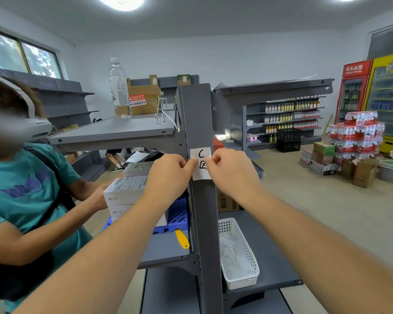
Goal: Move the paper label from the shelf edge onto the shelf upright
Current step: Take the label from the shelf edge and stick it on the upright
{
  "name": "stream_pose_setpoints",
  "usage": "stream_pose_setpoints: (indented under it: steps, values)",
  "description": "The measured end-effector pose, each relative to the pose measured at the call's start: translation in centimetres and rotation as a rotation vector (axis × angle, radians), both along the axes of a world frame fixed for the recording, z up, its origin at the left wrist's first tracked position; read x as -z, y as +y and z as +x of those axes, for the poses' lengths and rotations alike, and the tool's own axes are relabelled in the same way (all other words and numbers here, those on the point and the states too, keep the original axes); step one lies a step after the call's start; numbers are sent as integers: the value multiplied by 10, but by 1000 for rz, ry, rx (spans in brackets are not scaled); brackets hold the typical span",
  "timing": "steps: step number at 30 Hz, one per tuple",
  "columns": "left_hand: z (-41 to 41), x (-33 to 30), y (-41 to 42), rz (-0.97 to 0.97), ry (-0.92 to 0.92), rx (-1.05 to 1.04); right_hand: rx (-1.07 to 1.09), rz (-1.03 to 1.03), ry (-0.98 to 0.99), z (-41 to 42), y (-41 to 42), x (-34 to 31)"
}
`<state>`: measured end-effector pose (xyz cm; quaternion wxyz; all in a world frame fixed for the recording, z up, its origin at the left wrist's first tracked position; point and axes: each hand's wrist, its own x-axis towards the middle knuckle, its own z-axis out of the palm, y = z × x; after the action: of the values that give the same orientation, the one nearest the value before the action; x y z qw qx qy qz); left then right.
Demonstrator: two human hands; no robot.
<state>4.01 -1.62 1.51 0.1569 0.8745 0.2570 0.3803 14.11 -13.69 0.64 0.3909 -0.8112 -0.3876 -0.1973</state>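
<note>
A small white paper label (201, 155) with black handwriting lies flat against the grey shelf upright (202, 211), about level with the upper shelf. My left hand (168, 175) pinches the label's left edge with thumb and fingers. My right hand (232, 173) pinches its right edge. Both hands cover parts of the label's sides. The grey upper shelf (114, 132) meets the upright just left of the label.
A person in a teal shirt (27, 189) stands close at left, handling white boxes (125, 191) on a blue crate (177, 214). A white mesh basket (238, 254) sits on the right lower shelf. A water bottle (119, 87) and cardboard box stand on the upper shelf.
</note>
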Motion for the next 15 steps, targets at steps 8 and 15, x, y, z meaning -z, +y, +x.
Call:
stream_pose_setpoints:
  steps: [8, 15]
  values:
    - [-7, 12, 12, 40, 147, 29, -21, -65, 7, 15, -9, 10]
    - [-11, 24, 15, 65, 104, 108, -115, -165, 27, 27, -15, 30]
